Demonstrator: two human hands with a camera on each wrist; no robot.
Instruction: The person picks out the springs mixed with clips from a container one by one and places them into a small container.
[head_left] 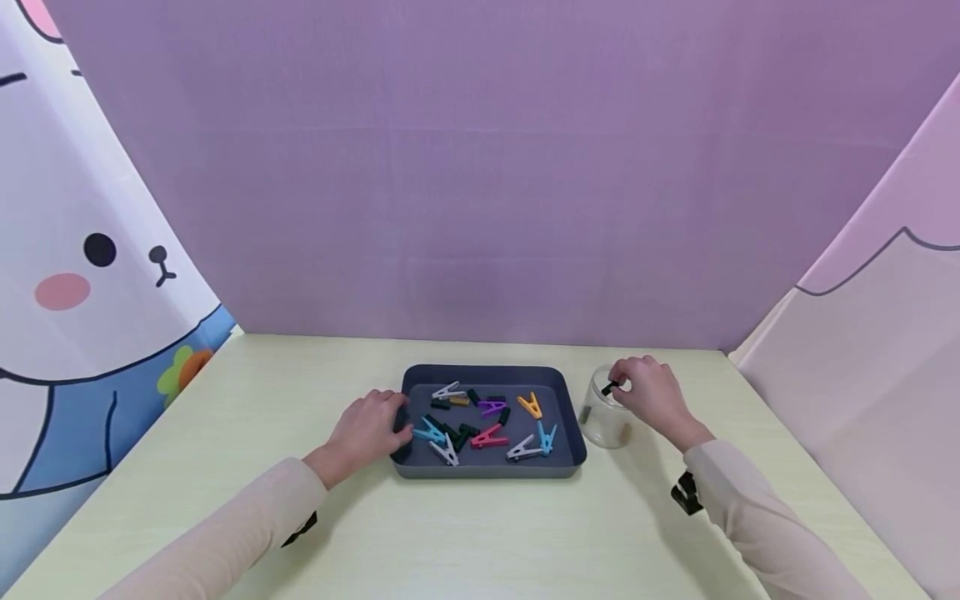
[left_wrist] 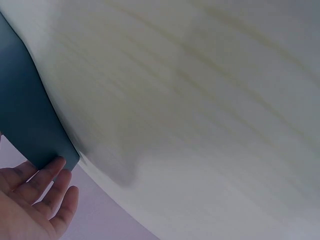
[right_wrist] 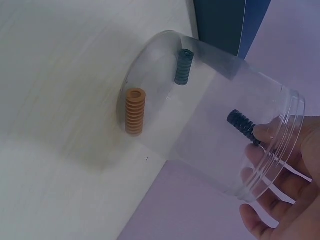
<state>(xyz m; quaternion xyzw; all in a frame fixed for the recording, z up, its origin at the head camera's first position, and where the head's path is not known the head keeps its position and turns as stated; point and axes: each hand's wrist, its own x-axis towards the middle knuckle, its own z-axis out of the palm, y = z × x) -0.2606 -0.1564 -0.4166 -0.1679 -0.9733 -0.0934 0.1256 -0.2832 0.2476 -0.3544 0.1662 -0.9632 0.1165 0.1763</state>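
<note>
Head view, right grip: right of centre, my right grip point(head_left: 651, 392) pinches a dark spring point(head_left: 609, 388) between thumb and fingertip, right at the mouth of the clear jar point(head_left: 600, 428).
Head view, spring line: its long axis slants from lower left to upper right, free end aimed lower left.
Head view, left grip: left of centre, my left grip point(head_left: 367, 429) touches the grey tray point(head_left: 487, 472) at its left edge, forefinger and thumb spread apart.
Head view, tray load: coloured clips point(head_left: 483, 439) and more springs point(head_left: 505, 415) lie scattered inside, the tray flat on the pale tabletop point(head_left: 487, 533).
Left wrist, tray wall: lower left, and there are my fingers, loosely bent against the wall; the thumb I can't make out.
Right wrist, pinched spring: right of centre, seen through the jar, it tilts from upper left to lower right, free end towards the jar's base.
Right wrist, jar floor: an orange spring point(right_wrist: 134, 112) left of centre and a second dark spring point(right_wrist: 184, 67) above, both near upright in the frame.
Spring feel: light, I'd judge, springy lengthwise, tough, the ridged coils giving some bite; it could roll, though.
Spring hold: across the coils near one end, I'd say, exactly where I have it.
</note>
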